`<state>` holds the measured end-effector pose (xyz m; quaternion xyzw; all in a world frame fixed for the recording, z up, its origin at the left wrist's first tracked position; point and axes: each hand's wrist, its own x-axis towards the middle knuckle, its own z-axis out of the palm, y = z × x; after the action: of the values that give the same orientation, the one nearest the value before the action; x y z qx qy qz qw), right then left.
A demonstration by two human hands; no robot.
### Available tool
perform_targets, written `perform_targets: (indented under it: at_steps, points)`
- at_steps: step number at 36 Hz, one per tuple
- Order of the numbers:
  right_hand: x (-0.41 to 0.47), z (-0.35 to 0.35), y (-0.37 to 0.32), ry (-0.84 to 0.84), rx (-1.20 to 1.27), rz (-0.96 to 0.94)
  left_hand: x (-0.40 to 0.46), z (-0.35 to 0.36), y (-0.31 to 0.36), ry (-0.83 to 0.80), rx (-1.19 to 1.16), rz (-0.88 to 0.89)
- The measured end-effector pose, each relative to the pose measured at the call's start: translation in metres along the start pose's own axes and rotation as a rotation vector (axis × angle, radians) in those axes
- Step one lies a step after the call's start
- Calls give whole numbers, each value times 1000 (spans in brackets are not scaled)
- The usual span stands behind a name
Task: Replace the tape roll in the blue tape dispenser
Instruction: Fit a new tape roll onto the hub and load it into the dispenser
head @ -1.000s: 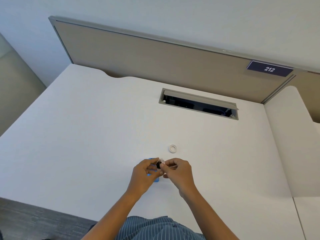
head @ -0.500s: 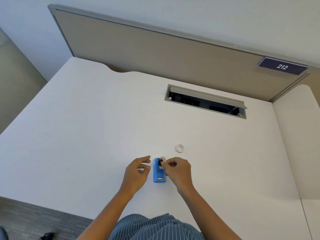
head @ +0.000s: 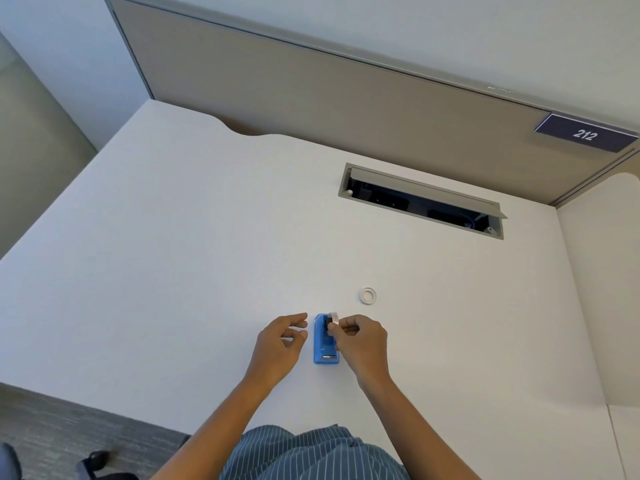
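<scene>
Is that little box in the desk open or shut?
Open. The desk's cable box has its grey lid tipped up, and dark space with cables shows inside.

Two bare hands: one left hand [head: 280, 341] and one right hand [head: 360, 341]. One blue tape dispenser [head: 324, 344]. One white ring-shaped roll [head: 368, 295] lying loose on one white desk [head: 194, 244]. One open cable hatch [head: 420, 201]. One number plate [head: 585, 134] reading 212
</scene>
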<state>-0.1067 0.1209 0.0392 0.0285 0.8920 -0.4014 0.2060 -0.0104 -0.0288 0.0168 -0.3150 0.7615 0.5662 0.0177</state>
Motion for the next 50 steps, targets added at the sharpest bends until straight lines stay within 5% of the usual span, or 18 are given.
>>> perform_targets:
  at_steps: [50]
  points:
    - [-1,8,14,-15,-103,-16,-1,7,0,3,-4,15]
